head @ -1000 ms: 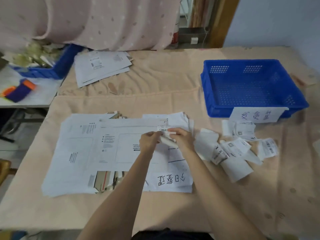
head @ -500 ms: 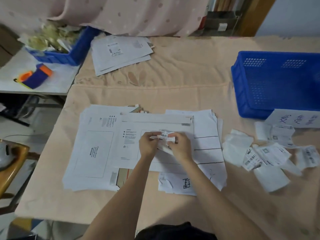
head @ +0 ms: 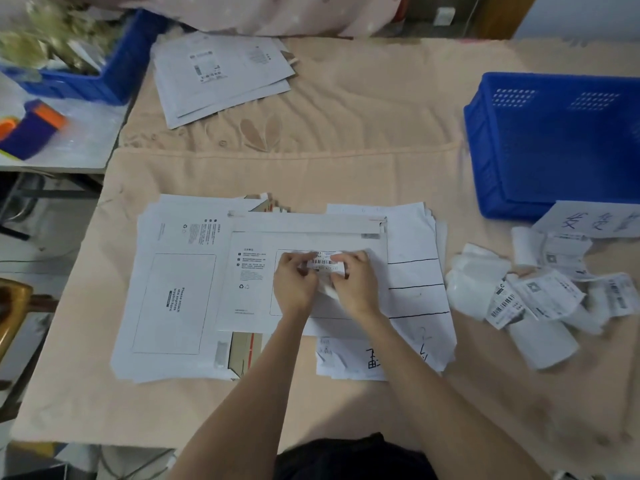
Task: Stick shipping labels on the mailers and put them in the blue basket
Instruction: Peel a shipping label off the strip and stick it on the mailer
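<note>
Both hands are at work over the top mailer [head: 304, 244] of the near stack: the left hand [head: 294, 284] and right hand [head: 353, 282] each pinch an edge of one label [head: 325, 263], apparently peeling it from its backing just above the mailer's printed box. Next, I judge, the freed label must be laid flat inside that box and pressed down. Farther right lie loose labels [head: 540, 292], and beyond them the blue basket [head: 485, 161], seemingly empty.
</note>
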`<state>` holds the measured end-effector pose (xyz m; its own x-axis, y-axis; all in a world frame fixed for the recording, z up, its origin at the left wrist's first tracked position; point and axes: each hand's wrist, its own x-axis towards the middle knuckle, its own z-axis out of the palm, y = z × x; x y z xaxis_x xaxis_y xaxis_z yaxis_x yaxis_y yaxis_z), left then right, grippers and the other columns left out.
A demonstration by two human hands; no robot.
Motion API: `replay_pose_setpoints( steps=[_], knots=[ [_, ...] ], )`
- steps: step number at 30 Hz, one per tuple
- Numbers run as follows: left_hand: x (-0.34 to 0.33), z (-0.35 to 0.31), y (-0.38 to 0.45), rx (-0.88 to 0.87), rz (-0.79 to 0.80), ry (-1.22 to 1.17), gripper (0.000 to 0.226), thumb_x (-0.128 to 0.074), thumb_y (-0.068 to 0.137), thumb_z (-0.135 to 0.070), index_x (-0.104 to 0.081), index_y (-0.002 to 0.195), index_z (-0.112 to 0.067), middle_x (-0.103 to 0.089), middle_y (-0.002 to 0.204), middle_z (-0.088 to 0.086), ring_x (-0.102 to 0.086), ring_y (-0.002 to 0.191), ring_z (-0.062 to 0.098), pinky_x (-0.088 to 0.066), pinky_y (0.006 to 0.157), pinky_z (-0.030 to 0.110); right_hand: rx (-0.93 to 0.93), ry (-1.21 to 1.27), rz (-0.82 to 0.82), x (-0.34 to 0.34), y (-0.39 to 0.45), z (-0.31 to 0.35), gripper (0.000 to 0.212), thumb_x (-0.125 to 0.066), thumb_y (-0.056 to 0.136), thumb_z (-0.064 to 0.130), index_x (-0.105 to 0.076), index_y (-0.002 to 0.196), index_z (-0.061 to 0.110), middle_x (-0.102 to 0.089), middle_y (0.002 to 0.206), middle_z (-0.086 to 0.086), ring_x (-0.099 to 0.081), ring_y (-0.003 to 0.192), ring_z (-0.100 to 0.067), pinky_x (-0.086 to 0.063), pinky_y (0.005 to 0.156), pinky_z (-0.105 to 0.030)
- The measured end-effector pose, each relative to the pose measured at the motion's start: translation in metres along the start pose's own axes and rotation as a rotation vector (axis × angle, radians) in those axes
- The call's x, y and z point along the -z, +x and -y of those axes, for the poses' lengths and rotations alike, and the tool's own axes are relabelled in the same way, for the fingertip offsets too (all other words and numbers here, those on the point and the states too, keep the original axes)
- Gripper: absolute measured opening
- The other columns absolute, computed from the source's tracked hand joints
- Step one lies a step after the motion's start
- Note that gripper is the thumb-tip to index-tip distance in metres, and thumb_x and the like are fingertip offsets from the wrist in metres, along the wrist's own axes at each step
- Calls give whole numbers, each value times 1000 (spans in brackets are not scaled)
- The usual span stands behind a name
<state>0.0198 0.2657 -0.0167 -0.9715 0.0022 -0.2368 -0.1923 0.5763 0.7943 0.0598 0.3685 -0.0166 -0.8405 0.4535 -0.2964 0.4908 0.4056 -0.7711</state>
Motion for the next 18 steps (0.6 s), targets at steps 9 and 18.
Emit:
replay_pose_setpoints(
  steps=[9,18],
  knots=[
    [-1,2,1,-13,9,32,34,-55,84,0,-73,106,-19,-56,100,-3,-54,76,11,-35,56,11,-8,-34,8,-2,3,0,31,-61,86,4,-66,113,17,-51,117,5,-59,100,-14,-45,83,-21],
    [-2,5,3,-33,67,136,41,-52,81,2,-70,112,-17,-55,105,-3,-54,72,15,-41,60,23,51,-231,-12,-6,1,-4,36,-60,85,7,-65,118,19,-51,120,0,-52,109,-18,-44,91,-28]
  ],
)
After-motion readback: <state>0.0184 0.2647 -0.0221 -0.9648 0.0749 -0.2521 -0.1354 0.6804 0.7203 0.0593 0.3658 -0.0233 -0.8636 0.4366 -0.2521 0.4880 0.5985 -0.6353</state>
